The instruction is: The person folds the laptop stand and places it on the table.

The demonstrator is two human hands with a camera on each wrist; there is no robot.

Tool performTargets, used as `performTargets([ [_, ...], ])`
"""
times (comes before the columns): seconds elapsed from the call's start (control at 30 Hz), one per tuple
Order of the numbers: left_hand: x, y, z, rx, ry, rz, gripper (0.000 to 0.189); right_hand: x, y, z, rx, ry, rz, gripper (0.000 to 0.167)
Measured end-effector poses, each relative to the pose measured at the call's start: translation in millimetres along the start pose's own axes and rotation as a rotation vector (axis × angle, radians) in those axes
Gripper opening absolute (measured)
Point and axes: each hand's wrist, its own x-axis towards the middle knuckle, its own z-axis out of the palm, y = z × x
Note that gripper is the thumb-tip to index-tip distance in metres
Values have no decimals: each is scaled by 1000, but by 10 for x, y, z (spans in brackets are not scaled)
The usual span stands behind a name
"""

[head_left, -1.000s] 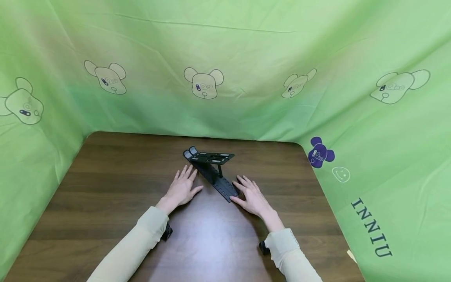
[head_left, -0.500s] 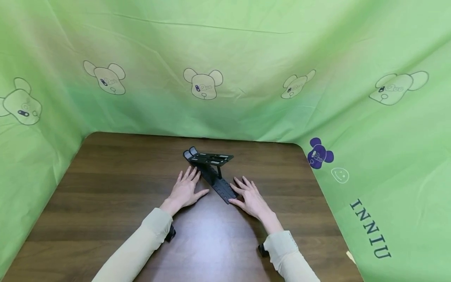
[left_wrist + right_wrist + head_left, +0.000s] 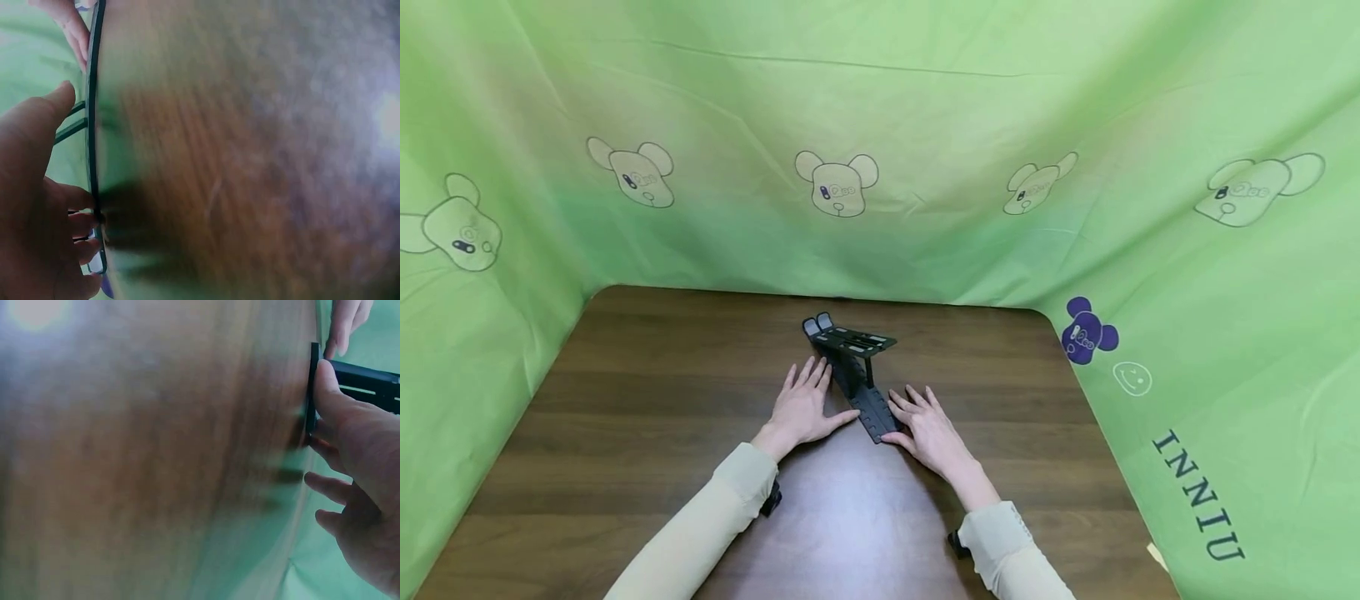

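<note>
A black folding laptop stand [image 3: 874, 414] lies slantwise on the table, its base flat and its slotted top raised on a strut. Along the base's left side, my left hand [image 3: 801, 414] is spread, with fingertips at the far part and the thumb reaching toward the near end. My right hand [image 3: 931, 433] is at the near right corner, thumb at the end edge and index finger against the side. Its other fingers extend loosely past the stand. The left wrist view shows the base edge-on [image 3: 94, 75] beside the fingers; the right wrist view shows the thumb [image 3: 326, 378] against the stand.
The brown wooden table [image 3: 625, 400] has a dark grain and a bright light reflection near the front. A green curtain [image 3: 910, 242] printed with bear heads encloses its back and sides. A small pale tab [image 3: 1157, 556] shows at the right edge.
The stand has turned clockwise: its far end shifted right and its near end left. My left hand has moved right along with it, and the right hand slightly left. The head view shifted a little.
</note>
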Motion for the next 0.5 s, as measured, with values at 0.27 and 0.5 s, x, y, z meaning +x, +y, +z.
performTargets([
  [0.27,8,28,0,34,8,7,113,27,-50,44,-46,-5,-30,63],
  [0.5,26,22,25,50,11,15,116,20,-84,63,-56,38,-78,61],
])
